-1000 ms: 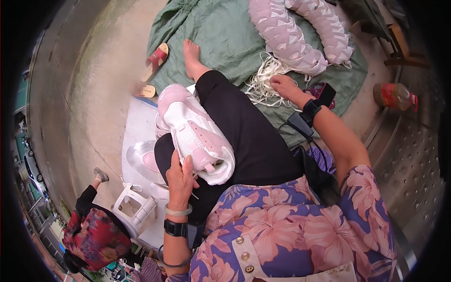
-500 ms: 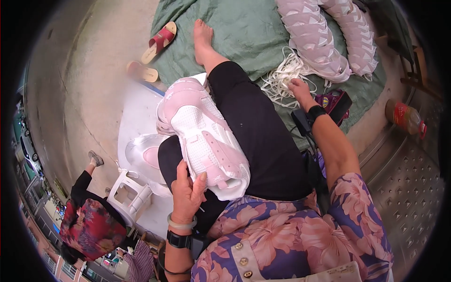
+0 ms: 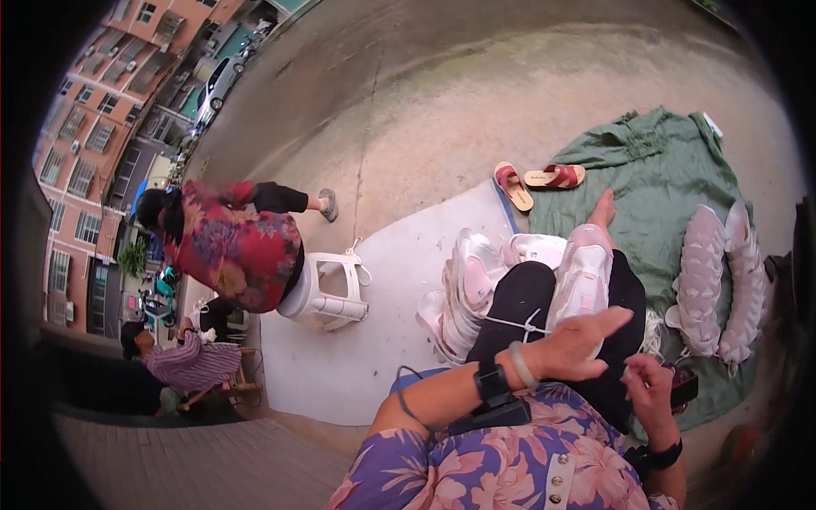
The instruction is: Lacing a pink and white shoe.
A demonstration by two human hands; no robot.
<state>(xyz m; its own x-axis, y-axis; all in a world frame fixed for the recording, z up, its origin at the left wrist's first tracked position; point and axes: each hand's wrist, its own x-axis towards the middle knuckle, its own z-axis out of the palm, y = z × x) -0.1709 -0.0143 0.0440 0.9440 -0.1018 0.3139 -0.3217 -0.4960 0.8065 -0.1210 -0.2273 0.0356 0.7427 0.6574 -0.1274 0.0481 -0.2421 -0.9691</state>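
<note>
At left, we see a person in a red floral top [image 3: 234, 251] on a white moulded-plastic stool [image 3: 336, 293], which stands on a pale, smooth sheet [image 3: 391, 365]. Just left of the wearer's left knee, we find a stack of pink-and-white shoe uppers [image 3: 461, 306], curved and nested; a thin, knotted white cord [image 3: 503, 320] crosses that knee. On the lap lies a sneaker upper [image 3: 585, 285]: its rounded toe points far, its long axis runs near to far with a slight lean right, and white mesh meets smooth pink panels. The left hand [image 3: 574, 344] is spread wide above its near end; we cannot tell whether they touch. The right hand [image 3: 650, 393] is half curled, its fingertips narrow; we cannot tell whether it holds anything. Beyond it, white laces [image 3: 653, 335] lie heaped. Farther right, a crinkled green tarpaulin [image 3: 659, 183] bears two long rows of overlapping uppers [image 3: 702, 285].
</note>
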